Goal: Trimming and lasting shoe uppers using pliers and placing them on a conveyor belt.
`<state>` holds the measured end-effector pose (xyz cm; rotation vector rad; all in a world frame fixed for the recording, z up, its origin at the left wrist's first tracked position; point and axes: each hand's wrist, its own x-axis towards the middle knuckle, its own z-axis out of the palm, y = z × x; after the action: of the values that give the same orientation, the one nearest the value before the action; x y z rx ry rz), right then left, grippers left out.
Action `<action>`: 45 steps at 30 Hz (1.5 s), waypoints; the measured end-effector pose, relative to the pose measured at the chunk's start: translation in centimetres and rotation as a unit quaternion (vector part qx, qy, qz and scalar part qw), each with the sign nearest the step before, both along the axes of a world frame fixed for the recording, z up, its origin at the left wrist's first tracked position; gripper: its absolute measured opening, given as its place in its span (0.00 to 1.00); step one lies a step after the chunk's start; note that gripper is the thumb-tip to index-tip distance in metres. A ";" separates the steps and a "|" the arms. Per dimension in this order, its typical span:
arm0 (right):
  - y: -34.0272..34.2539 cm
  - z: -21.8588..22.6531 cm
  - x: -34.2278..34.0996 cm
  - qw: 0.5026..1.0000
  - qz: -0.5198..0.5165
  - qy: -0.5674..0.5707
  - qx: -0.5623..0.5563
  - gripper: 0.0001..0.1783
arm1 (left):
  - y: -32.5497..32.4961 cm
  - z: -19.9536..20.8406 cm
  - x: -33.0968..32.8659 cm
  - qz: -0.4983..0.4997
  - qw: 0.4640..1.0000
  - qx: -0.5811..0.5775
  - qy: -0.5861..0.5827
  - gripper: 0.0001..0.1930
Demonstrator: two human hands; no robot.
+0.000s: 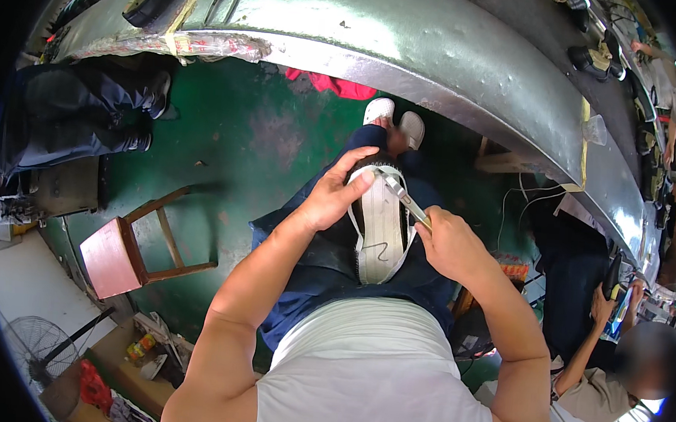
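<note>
A shoe upper on its last [382,228] lies sole side up across my lap, its toe pointing away from me. Its pale underside carries a dark squiggle near the heel, and light edging material runs loosely round the rim. My left hand [334,194] grips the shoe at the left of the toe, thumb pressed on the rim and fingers round the dark side. Closed round a handle, my right hand [452,245] holds metal pincers [408,201]. Their head touches the rim by the toe, close to my left thumb; whether the jaws grip the edging, I cannot tell.
A long metal-clad bench [440,62] curves across in front, with shoes [595,60] along its right part. A pink-topped stool [109,259] lies tipped at left, near a fan [39,347]. One person's legs [89,111] show at left; another person [594,381] works at right.
</note>
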<state>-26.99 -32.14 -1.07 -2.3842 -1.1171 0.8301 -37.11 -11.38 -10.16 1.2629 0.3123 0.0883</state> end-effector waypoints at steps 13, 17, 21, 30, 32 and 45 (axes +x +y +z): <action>1.3 3.1 0.0 0.969 -0.130 0.202 0.059 0.16 | -0.3 -0.4 0.9 0.040 0.998 -0.005 0.048 0.19; 3.6 1.5 1.2 0.997 -0.054 0.050 0.010 0.17 | 0.2 -1.1 1.0 0.011 0.999 -0.024 0.028 0.22; 3.8 1.6 0.3 0.995 -0.048 0.024 0.078 0.20 | 0.7 -1.1 0.6 -0.004 0.998 -0.042 0.041 0.24; -1.3 -5.4 2.3 0.951 -0.228 0.151 0.143 0.20 | -1.0 -1.2 0.8 -0.005 0.997 -0.015 0.071 0.29; -2.0 -7.1 3.2 0.972 -0.177 0.128 0.088 0.24 | -3.2 -1.4 -0.2 0.020 0.989 0.082 0.123 0.32; -2.0 -7.5 0.2 0.913 -0.244 0.323 0.043 0.12 | -6.8 -2.1 -4.4 0.037 0.987 0.110 0.109 0.45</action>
<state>-26.80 -34.10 -8.61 -1.9353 -0.2700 1.2088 -41.52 -18.16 -12.29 1.4830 0.5494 0.0490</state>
